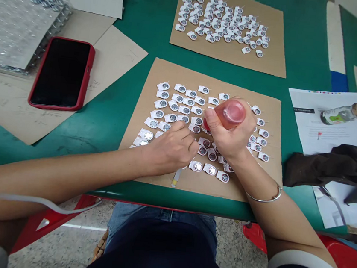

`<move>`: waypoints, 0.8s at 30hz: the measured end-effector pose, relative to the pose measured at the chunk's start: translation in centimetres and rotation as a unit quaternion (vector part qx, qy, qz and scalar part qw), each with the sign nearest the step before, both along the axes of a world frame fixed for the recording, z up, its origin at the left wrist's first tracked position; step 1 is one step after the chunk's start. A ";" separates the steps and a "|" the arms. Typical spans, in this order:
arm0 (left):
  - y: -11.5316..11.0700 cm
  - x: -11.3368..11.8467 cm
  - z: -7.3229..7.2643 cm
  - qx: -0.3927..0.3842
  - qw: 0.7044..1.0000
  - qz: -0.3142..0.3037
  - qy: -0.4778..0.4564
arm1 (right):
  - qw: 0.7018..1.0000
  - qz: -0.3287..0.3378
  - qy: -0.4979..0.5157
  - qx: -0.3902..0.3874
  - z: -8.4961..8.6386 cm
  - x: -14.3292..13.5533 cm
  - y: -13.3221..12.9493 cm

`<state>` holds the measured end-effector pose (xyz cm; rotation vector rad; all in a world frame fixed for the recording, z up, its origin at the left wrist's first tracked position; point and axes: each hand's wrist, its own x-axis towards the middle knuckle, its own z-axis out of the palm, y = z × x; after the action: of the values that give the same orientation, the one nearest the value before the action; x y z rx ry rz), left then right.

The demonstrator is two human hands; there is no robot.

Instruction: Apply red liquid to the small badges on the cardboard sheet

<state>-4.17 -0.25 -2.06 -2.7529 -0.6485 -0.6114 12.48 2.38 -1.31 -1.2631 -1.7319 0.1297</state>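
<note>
Red bottle [231, 113] within the right hand [237, 130], round end exposed.

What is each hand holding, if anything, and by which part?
The right hand grips a red bottle around its sides, one end uncovered. Whether the left hand pinches anything cannot be told; its fingertips are hidden.

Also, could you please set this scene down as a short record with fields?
Left hand: fingers curled low over the near cardboard sheet; anything pinched is hidden
Right hand: gripping a red bottle
Near sheet: small white tags in loose rows
Far sheet: similar tags, more crowded
Left side: red-cased phone
Right side: capped glass bottle, dark cloth
</note>
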 end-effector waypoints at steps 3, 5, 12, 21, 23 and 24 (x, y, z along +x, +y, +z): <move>0.0 0.0 0.1 -0.010 1.000 -0.002 0.003 | 1.000 -0.002 0.001 0.016 0.0 0.0 0.0; 0.0 -0.1 0.1 -0.016 1.000 -0.005 0.003 | 1.000 -0.007 -0.001 0.016 0.0 0.0 0.0; 0.1 -0.1 -0.1 -0.010 1.000 -0.008 -0.011 | 1.000 -0.009 -0.003 0.005 0.0 0.0 -0.1; 0.0 -0.1 -0.3 0.005 1.000 0.003 -0.013 | 1.000 -0.002 0.016 0.001 -0.1 0.1 -0.2; 0.0 -0.1 -0.4 0.006 1.000 0.005 -0.014 | 0.999 -0.010 0.031 0.003 -0.1 0.3 -0.2; 0.0 -0.1 -0.5 0.006 1.000 0.005 -0.016 | 0.999 -0.005 0.033 -0.006 -0.2 0.4 -0.3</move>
<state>-4.25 -0.21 -2.54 -2.7324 -0.6622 -0.6558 12.88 2.07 -1.47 -1.2627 -1.6708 0.1740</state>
